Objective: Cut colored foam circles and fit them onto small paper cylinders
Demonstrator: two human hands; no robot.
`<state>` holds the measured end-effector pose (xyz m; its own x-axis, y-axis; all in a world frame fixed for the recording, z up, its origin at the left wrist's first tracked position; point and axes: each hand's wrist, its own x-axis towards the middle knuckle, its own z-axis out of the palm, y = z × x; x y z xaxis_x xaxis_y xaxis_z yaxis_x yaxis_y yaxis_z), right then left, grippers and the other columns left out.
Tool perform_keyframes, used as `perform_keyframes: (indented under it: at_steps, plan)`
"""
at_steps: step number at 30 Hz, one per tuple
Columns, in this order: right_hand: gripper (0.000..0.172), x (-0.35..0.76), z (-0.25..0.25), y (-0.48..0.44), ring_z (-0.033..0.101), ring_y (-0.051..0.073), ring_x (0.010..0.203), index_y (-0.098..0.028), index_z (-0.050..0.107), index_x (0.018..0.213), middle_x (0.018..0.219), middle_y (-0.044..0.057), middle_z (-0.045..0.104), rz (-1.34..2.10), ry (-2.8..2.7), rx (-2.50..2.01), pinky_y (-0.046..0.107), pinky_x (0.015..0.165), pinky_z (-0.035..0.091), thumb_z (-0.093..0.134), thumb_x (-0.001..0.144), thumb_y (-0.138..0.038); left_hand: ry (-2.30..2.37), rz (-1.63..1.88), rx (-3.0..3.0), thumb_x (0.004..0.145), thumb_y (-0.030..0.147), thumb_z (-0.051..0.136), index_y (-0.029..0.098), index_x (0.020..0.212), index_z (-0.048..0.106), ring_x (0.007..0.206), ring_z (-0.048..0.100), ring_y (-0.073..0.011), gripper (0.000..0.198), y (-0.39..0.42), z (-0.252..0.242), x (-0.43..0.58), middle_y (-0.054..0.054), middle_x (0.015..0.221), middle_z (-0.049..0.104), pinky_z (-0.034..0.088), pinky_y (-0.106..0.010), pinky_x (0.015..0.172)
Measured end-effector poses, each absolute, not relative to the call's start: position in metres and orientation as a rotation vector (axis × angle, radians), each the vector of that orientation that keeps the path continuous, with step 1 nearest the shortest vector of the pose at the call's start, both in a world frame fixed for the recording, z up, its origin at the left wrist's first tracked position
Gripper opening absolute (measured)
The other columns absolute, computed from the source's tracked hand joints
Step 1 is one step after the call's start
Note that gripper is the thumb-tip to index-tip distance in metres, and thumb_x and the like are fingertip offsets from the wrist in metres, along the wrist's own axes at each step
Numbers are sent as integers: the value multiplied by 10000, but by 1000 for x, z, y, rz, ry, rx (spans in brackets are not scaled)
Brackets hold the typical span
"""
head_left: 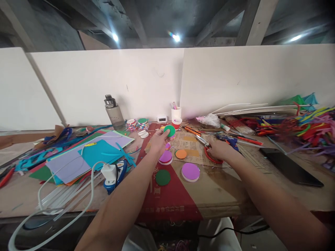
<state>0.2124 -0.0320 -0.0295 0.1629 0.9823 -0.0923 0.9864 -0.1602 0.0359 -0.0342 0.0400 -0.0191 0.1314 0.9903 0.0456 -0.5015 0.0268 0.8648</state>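
Note:
Between thumb and fingers of my left hand is a green round disc, held up above the cardboard. My right hand is on the red-handled scissors, with its fingers closed around the handles; the blades point away to the left. Below my left hand lie a purple-topped disc stack and a dark green disc. An orange disc rests between my hands. Closer to me is another purple-topped stack with a pale edge.
Coloured sheets and a power strip with a white cable lie at left. A bottle, finished-looking disc stacks and a red cup stand behind. At right are a glue gun, a phone and coloured pipe cleaners.

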Motion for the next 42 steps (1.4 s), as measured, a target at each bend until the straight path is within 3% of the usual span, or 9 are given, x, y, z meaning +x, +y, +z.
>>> perform_keyframes:
  at_steps: [8, 12, 15, 20, 23, 26, 30, 36, 42]
  plan:
    - [410, 216, -48, -37, 658, 330, 1058, -63, 549, 1267, 1158, 267, 655, -72, 1961, 2530, 374, 837, 490, 536, 886, -214, 666, 1278, 942, 544, 281, 910, 135, 798, 640, 608, 594, -97, 398, 43, -23, -34, -4, 705, 655, 454, -217, 537]
    - [411, 227, -51, -36, 671, 266, 937, -115, 579, 1255, 1034, 166, 709, -222, 2359, 2813, 360, 826, 505, 517, 860, -207, 661, 1250, 950, 550, 273, 907, 131, 812, 649, 610, 599, -101, 394, 42, -24, -33, -18, 730, 673, 474, -223, 547]
    - [512, 220, -43, -32, 644, 224, 800, -152, 518, 1338, 939, 86, 696, -401, 2893, 2737, 374, 777, 530, 520, 842, -277, 653, 1228, 988, 558, 293, 903, 132, 798, 647, 652, 620, -109, 386, 36, -22, -31, -29, 762, 678, 501, -223, 567]
    - [590, 178, -20, -21, 594, 271, 1093, -217, 521, 1368, 1217, 132, 618, -425, 3344, 2497, 443, 980, 468, 598, 794, -326, 638, 1225, 1046, 544, 382, 903, 143, 796, 649, 713, 638, -142, 431, 26, -15, -31, -35, 815, 672, 553, -268, 586]
    - [472, 154, -16, -19, 627, 235, 878, -224, 583, 1261, 1015, 82, 653, -904, 3376, 2372, 391, 813, 526, 618, 818, -384, 669, 1225, 1089, 528, 424, 901, 147, 772, 646, 708, 618, -145, 449, 24, -13, -34, -26, 797, 653, 552, -272, 558]
    - [410, 143, -19, -19, 562, 181, 659, -217, 621, 1111, 807, 26, 606, -1282, 3338, 2468, 339, 651, 512, 656, 808, -492, 688, 1197, 1167, 546, 448, 887, 145, 772, 662, 708, 592, -136, 441, 24, -13, -33, -17, 781, 635, 545, -261, 549]
    - [455, 143, -23, -22, 562, 164, 671, -221, 621, 1074, 808, 17, 628, -1559, 3364, 2374, 323, 677, 512, 737, 741, -509, 713, 1054, 1314, 613, 431, 849, 139, 844, 700, 686, 586, -132, 401, 20, -17, -27, -28, 809, 656, 545, -276, 577]
    - [454, 143, -22, -27, 595, 166, 712, -233, 583, 1058, 766, -7, 637, -1839, 3318, 2262, 311, 699, 509, 776, 705, -442, 787, 917, 1427, 618, 359, 839, 141, 742, 698, 655, 622, -151, 288, 13, -16, -19, -36, 753, 669, 556, -290, 590]
    - [480, 141, -27, -28, 567, 150, 648, -232, 553, 1011, 738, -23, 611, -2210, 3120, 2351, 297, 622, 491, 793, 664, -460, 728, 959, 1145, 567, 369, 888, 135, 821, 727, 681, 637, -140, 381, 3, -17, -12, -39, 803, 690, 539, -250, 553]
